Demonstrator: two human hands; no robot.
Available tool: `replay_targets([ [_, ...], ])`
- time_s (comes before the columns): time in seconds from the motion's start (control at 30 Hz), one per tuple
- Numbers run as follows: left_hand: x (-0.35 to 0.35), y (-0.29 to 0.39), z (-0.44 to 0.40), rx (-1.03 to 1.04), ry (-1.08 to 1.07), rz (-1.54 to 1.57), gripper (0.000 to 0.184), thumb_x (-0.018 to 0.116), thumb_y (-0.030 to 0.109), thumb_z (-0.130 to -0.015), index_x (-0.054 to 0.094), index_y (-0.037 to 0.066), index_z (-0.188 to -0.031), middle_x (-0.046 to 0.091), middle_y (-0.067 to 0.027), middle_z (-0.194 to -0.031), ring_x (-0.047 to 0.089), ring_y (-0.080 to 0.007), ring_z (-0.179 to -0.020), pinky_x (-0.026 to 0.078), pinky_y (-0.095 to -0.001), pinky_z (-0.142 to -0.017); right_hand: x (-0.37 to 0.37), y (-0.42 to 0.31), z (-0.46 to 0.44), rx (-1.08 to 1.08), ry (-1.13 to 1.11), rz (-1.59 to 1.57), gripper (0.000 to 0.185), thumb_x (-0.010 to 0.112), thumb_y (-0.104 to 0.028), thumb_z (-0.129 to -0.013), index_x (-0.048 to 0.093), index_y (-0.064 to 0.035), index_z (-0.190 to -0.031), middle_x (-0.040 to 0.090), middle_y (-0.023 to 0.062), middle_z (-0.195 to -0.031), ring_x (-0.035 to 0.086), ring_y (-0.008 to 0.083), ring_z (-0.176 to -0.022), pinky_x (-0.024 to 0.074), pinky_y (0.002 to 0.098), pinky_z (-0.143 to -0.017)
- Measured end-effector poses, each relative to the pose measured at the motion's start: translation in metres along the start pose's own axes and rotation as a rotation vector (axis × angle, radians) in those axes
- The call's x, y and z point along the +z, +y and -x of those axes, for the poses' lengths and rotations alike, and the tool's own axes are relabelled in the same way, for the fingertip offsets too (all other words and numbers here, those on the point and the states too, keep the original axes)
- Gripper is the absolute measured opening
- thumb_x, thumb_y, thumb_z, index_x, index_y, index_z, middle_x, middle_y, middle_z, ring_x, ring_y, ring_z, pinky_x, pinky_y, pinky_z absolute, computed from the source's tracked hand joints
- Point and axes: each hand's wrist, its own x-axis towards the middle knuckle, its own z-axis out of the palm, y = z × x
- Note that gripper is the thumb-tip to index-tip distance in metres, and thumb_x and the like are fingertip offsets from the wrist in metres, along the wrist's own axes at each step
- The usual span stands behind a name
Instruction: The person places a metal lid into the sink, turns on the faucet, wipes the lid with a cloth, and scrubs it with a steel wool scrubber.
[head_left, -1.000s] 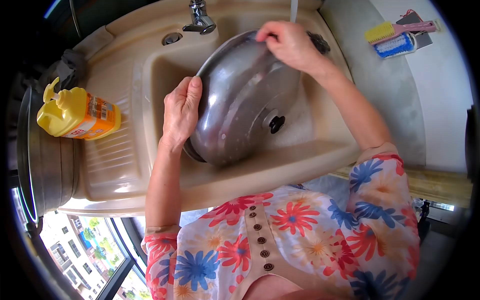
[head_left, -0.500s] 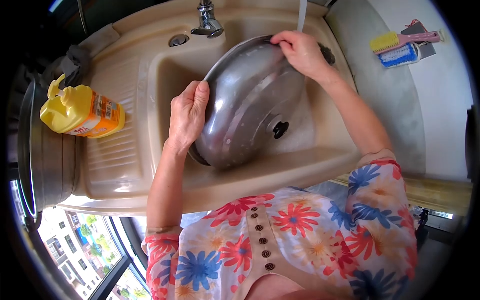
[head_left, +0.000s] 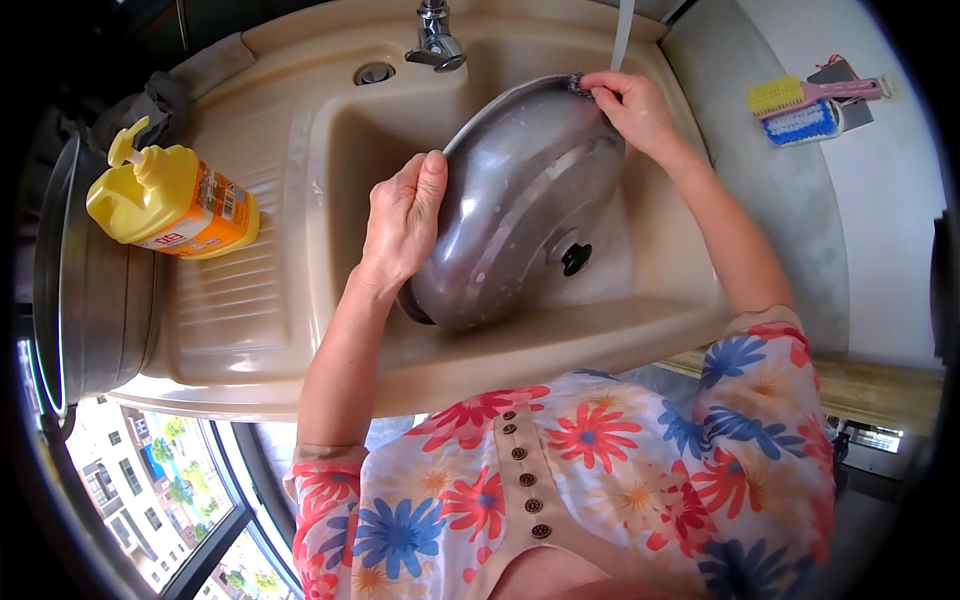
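Note:
A large domed metal pot lid (head_left: 510,215) with a black knob (head_left: 575,259) stands tilted in the beige sink (head_left: 345,135), its outer side towards me. My left hand (head_left: 405,212) is closed on the lid's left rim, thumb on top. At the upper rim, my right hand (head_left: 635,112) pinches a dark wire scouring pad (head_left: 577,86) against the edge; only a bit of the pad shows past the fingers. The inner side of the lid is hidden.
A chrome tap (head_left: 436,42) rises behind the sink, and a pale stream (head_left: 623,38) falls at the back right. A yellow pump bottle (head_left: 175,195) stands on the ribbed drainboard beside a big metal pot (head_left: 105,280). Brushes (head_left: 805,120) lie on the right-hand ledge.
The scouring pad, seen behind my right hand before, now shows at the lid's upper rim under my fingers. In the picture, lid, hands and sink all sit slightly further right.

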Motion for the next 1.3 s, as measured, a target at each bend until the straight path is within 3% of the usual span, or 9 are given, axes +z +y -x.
replay_targets([
  [0.1, 0.003, -0.002, 0.0, -0.02, 0.02, 0.01, 0.054, 0.036, 0.048, -0.094, 0.047, -0.001, -0.075, 0.039, -0.0073, -0.059, 0.035, -0.0161, -0.061, 0.038, -0.0296, -0.059, 0.004, -0.018, -0.003, 0.077, -0.06, 0.088, 0.021, 0.054, -0.01, -0.081, 0.066, -0.0064, -0.098, 0.065, 0.0103, -0.082, 0.061, 0.02, -0.073, 0.0481, 0.0287, -0.069],
  [0.27, 0.001, -0.01, -0.002, -0.028, 0.048, 0.01, 0.055, 0.036, 0.049, -0.094, 0.05, -0.002, -0.078, 0.043, -0.0077, -0.063, 0.038, -0.0153, -0.064, 0.039, -0.029, -0.062, 0.05, -0.118, 0.025, -0.567, 0.022, 0.379, 0.012, 0.06, -0.01, -0.07, 0.065, -0.0075, -0.08, 0.063, 0.0039, -0.083, 0.055, 0.02, -0.087, 0.038, 0.0345, -0.073],
  [0.4, 0.001, -0.012, -0.002, -0.054, 0.039, 0.105, 0.058, 0.035, 0.052, -0.093, 0.048, -0.002, -0.076, 0.041, -0.003, -0.066, 0.036, -0.0141, -0.066, 0.038, -0.0273, -0.063, 0.05, -0.114, 0.03, -0.712, 0.044, 0.403, 0.012, 0.062, -0.013, -0.072, 0.066, -0.0097, -0.083, 0.063, 0.0013, -0.091, 0.054, 0.0156, -0.091, 0.0362, 0.0335, -0.073],
  [0.57, 0.006, -0.006, 0.0, -0.011, 0.022, 0.109, 0.061, 0.033, 0.055, -0.092, 0.045, -0.003, -0.075, 0.04, -0.0061, -0.064, 0.036, -0.016, -0.066, 0.038, -0.0284, -0.063, 0.004, -0.031, -0.003, 0.015, -0.028, 0.116, 0.022, 0.057, -0.02, -0.082, 0.068, -0.0045, -0.094, 0.067, 0.0096, -0.087, 0.063, 0.0213, -0.079, 0.0483, 0.0289, -0.07],
  [0.7, 0.007, -0.008, 0.0, 0.018, 0.04, 0.089, 0.062, 0.033, 0.055, -0.092, 0.045, -0.003, -0.074, 0.041, -0.0068, -0.064, 0.036, -0.0162, -0.065, 0.038, -0.0287, -0.064, 0.009, -0.032, -0.004, 0.165, -0.035, 0.049, 0.023, 0.058, -0.022, -0.081, 0.067, -0.0034, -0.091, 0.067, 0.0096, -0.083, 0.063, 0.0226, -0.076, 0.0483, 0.0301, -0.07],
  [0.8, 0.004, -0.011, -0.002, -0.026, 0.03, 0.095, 0.06, 0.033, 0.051, -0.094, 0.049, -0.003, -0.076, 0.045, -0.0068, -0.066, 0.038, -0.015, -0.067, 0.04, -0.0281, -0.065, 0.037, -0.071, 0.005, -0.365, 0.178, 0.229, 0.012, 0.061, -0.016, -0.074, 0.067, -0.0058, -0.076, 0.066, 0.0071, -0.081, 0.059, 0.0265, -0.078, 0.0467, 0.0359, -0.068],
  [0.97, 0.004, -0.015, -0.001, 0.084, 0.032, 0.158, 0.057, 0.032, 0.047, -0.096, 0.053, -0.003, -0.079, 0.049, -0.0061, -0.068, 0.041, -0.0133, -0.069, 0.041, -0.0272, -0.066, 0.066, -0.126, 0.042, -0.736, 0.047, 0.293, 0.006, 0.064, -0.015, -0.068, 0.059, -0.0115, -0.07, 0.058, -0.0035, -0.078, 0.054, 0.0145, -0.087, 0.0335, 0.0328, -0.07],
  [1.13, 0.007, -0.011, -0.001, -0.001, 0.033, 0.136, 0.06, 0.033, 0.053, -0.093, 0.044, -0.002, -0.074, 0.039, -0.006, -0.064, 0.036, -0.0155, -0.065, 0.038, -0.0287, -0.062, 0.02, -0.031, -0.002, -0.166, 0.073, -0.017, 0.018, 0.06, -0.014, -0.081, 0.067, -0.003, -0.092, 0.067, 0.0076, -0.088, 0.062, 0.0176, -0.084, 0.0471, 0.0267, -0.077],
  [1.3, 0.006, -0.004, 0.001, -0.018, 0.01, 0.087, 0.06, 0.034, 0.054, -0.093, 0.045, -0.002, -0.074, 0.04, -0.0064, -0.064, 0.036, -0.0162, -0.065, 0.039, -0.0292, -0.064, 0.018, 0.031, -0.01, 0.321, 0.081, -0.27, 0.022, 0.057, -0.023, -0.078, 0.068, -0.005, -0.086, 0.066, 0.0106, -0.074, 0.061, 0.0204, -0.067, 0.0467, 0.0284, -0.064],
])
